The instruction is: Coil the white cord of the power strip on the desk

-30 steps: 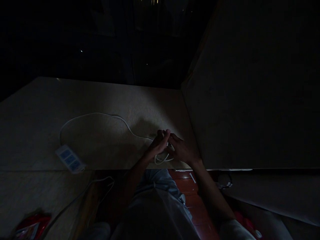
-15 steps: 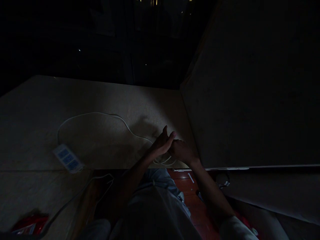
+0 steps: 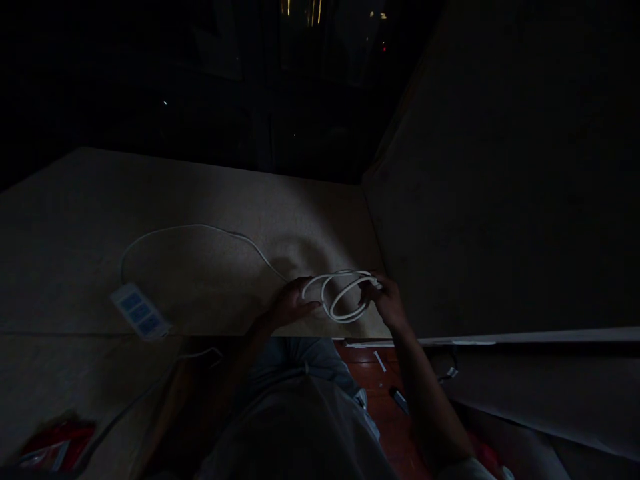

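Observation:
A white power cable lies in loose loops between my two hands, low over the near edge of the board. My right hand grips the right side of the loops, where the cable end bunches up; its exact shape is too dark to make out. On the left, my left hand curls its thumb and fingers round the other side of the loops. From there the cable runs left in an arc to a white power strip with blue socket panels, lying near the board's front edge.
The pale board meets a tall dark panel on the right. A second, thinner cable and a red packet are at lower left. Below, a dark object lies on the reddish floor.
My hands, crossed close together before, have moved apart to left and right. The cable loops, mostly hidden earlier, now spread open between them.

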Motion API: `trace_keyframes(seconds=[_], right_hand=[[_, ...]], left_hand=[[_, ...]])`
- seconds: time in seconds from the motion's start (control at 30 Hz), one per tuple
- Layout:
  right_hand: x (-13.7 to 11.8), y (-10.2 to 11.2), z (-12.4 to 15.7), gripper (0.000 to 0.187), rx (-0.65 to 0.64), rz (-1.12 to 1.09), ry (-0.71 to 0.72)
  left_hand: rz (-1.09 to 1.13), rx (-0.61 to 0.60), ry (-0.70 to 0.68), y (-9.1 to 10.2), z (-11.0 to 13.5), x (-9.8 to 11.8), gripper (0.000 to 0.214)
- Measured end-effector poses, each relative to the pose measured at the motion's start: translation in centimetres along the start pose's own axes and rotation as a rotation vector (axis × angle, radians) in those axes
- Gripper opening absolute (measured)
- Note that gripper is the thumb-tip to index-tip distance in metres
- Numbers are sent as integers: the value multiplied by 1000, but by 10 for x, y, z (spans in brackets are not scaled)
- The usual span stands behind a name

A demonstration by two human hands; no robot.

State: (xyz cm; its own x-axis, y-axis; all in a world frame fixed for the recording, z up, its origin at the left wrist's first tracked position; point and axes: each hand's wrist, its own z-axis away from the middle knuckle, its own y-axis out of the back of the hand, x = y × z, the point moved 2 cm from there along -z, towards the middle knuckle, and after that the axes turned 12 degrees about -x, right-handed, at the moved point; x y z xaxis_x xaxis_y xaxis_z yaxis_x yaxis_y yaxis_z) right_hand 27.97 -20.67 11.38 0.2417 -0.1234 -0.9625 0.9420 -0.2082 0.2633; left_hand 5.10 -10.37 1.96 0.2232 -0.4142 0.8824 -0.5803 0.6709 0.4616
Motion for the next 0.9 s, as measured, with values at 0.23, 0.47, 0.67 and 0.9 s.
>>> trace_keyframes(seconds=[0.23,0.47,0.67,0.9], right_hand=[[-3,-9,4,23,99,-272,-27],[12,-29,-4,25,393,-606,-78],[37,-77,-18,19,594,-903,-96],[54,-121,-16,17,558,-979,-138]], left_hand=[[182,280,78,-14,-2,-8,29],[686,574,90,-14,-12,22,43],[1053,509,198,-31,-34,39,51],[1109,394,157,-38,-41,47,51]])
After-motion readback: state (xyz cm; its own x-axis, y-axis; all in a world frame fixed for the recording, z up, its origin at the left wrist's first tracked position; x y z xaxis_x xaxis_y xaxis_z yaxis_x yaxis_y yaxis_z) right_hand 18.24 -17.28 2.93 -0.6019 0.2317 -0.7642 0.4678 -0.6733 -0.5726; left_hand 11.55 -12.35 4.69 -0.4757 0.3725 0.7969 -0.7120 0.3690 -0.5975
